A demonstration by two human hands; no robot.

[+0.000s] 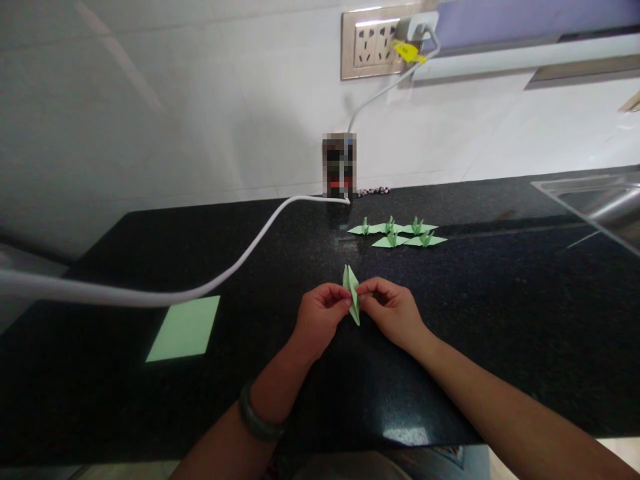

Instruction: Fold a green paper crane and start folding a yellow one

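Note:
Between my two hands is a folded piece of light green paper point(352, 283), narrow and pointed at both ends, with a split at its far tip. My left hand point(324, 313) pinches its left side between thumb and fingers. From the right, my right hand point(393, 310) pinches the other side in the same way. Farther back on the counter stand several green origami cranes point(393, 238) in two rows, wings spread and touching. Off to the left lies a flat stack or sheet of green paper point(185, 330).
A white cable point(240, 263) arcs across the left side, passing over the paper's far edge. It leads towards a blurred-out device point(339, 165) against the tiled wall. A beaded string point(373, 191) lies beside that. The wall socket point(373, 43) holds a plug. A metal sink point(607, 200) is at right.

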